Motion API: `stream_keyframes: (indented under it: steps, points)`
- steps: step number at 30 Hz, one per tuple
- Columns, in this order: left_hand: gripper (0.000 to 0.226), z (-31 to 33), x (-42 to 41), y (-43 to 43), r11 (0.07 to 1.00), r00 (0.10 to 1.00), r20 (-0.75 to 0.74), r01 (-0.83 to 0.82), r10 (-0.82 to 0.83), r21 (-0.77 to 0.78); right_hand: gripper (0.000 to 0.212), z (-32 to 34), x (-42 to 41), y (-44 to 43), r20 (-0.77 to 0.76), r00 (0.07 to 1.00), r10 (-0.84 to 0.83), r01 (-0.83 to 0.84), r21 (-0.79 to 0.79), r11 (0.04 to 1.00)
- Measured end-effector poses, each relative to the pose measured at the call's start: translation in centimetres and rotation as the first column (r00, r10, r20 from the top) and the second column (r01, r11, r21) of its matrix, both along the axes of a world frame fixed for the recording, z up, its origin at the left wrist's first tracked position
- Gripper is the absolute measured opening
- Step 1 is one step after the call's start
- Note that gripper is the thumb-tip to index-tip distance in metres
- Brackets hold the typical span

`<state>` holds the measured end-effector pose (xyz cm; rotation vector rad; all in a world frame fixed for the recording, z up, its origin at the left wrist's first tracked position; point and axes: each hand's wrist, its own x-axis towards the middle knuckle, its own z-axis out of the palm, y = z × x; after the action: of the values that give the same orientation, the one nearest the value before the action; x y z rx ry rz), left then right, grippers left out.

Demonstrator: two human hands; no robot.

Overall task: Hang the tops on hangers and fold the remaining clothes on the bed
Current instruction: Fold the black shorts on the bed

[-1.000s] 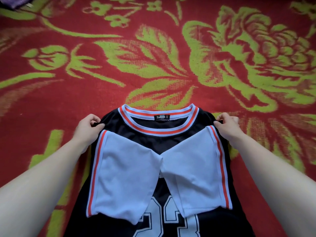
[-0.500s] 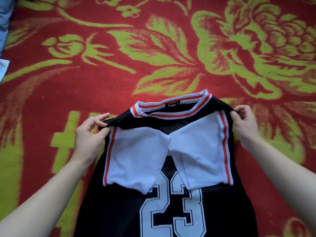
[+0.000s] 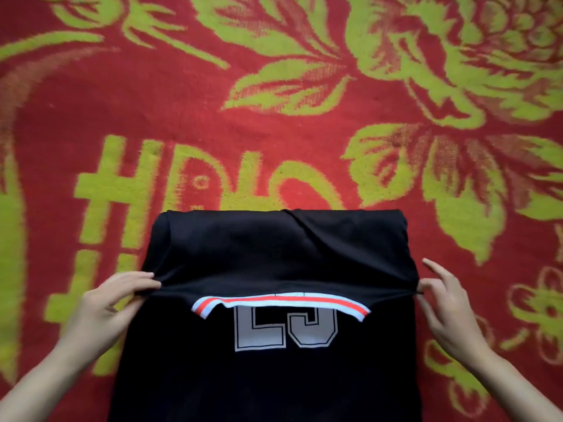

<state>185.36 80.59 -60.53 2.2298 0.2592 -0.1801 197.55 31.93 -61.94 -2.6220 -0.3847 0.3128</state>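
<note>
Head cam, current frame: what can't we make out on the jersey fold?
Head view only.
Upper half of the number: hidden by the folded-over collar.
Hem of the jersey: cut off by the bottom edge.
Whatever lies under the folded flap: hidden by black fabric.
Pinching fingertips of the left hand and right hand: partly buried in fabric.

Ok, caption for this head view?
Mid-fold: left hand and right hand pinch the black jersey, its top folded down, striped collar over the number, on a floral blanket.
</note>
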Motion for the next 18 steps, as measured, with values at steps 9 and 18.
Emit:
stream_keyframes:
  steps: [9,18]
  points:
    - [0.025,0.2,-1.4,0.3,0.962,0.974,0.115,0.169,-0.197,0.215,0.014,0.7,-1.6,-0.6,0.199,0.979,0.033,-0.02,-0.07,0.997]
    - [0.033,0.6,0.7,-3.9,0.749,0.905,0.113,0.265,-0.411,0.607,0.02,2.1,-0.7,3.1,0.211,0.913,0.349,-0.297,-0.245,0.923]
